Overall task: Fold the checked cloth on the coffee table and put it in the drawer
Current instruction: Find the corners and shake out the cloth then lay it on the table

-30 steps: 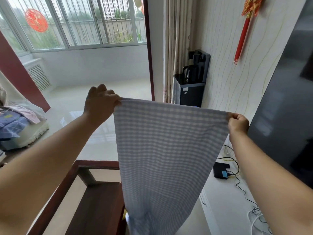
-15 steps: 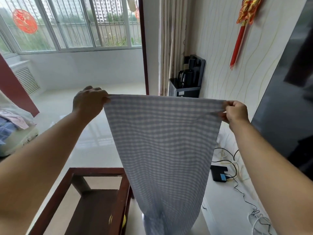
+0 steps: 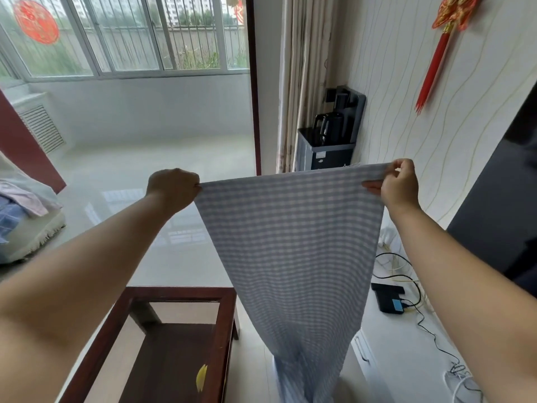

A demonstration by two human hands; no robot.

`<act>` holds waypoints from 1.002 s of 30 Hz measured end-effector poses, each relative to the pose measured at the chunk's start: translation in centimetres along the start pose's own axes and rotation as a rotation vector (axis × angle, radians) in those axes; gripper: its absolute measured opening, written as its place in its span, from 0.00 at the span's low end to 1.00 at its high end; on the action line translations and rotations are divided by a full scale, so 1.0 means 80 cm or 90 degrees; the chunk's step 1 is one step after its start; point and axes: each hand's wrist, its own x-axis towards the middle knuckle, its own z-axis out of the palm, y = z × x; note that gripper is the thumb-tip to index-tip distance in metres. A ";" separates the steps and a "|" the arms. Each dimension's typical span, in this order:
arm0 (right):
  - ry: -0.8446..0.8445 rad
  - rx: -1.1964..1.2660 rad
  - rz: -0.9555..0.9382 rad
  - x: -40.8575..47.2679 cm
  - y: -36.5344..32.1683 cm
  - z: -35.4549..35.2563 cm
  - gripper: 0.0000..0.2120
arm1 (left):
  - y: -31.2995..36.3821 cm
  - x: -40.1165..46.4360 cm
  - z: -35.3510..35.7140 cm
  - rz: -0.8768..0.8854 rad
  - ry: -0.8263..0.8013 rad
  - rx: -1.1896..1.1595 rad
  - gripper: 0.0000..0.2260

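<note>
One cloth (image 3: 290, 251) is held up in the air by two hands: its top corners are pinched by the left hand (image 3: 173, 190) and the right hand (image 3: 399, 184), set well apart. It hangs beside one table (image 3: 174, 292).

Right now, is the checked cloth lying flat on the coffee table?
No, the checked cloth hangs in the air, held up at its top corners by the left hand and the right hand.

A wide barred window (image 3: 125, 33) lights the glossy pale tiled floor (image 3: 162, 170); a striped cream wallpapered wall (image 3: 386, 82) carries a red hanging tassel ornament (image 3: 433, 68).
</note>
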 end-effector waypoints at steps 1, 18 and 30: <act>0.005 0.006 0.000 0.009 0.005 0.009 0.07 | 0.003 0.010 0.008 -0.008 -0.005 0.006 0.11; -0.080 0.117 -0.026 0.200 0.072 0.201 0.10 | -0.013 0.208 0.138 -0.212 -0.286 -0.028 0.37; -0.334 0.259 -0.078 0.171 0.020 0.278 0.06 | -0.128 0.201 0.126 -0.347 0.003 -0.105 0.29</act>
